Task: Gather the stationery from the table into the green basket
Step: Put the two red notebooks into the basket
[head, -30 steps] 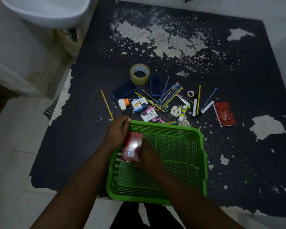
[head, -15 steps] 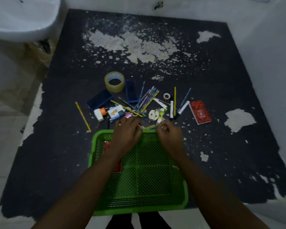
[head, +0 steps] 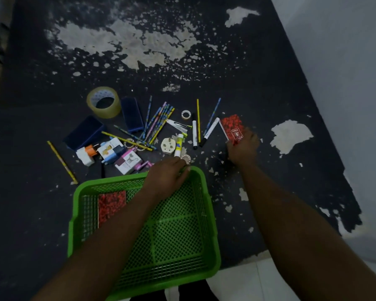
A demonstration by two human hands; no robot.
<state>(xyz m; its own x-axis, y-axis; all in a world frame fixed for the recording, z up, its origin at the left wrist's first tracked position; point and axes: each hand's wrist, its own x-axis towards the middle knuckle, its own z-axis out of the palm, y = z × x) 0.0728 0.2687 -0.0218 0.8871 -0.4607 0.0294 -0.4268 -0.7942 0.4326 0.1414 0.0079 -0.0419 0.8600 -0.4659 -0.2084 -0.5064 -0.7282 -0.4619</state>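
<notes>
Red notebook (head: 112, 205) lies in green basket (head: 74, 213); right hand (head: 243, 148) grips second notebook (head: 231, 124) at two o'clock; left hand (head: 167, 177) grip unclear; pile (head: 152, 124) awaits.

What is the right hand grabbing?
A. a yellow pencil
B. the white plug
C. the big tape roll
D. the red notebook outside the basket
D: the right hand has its fingers curled on the near end of the red notebook.
</notes>
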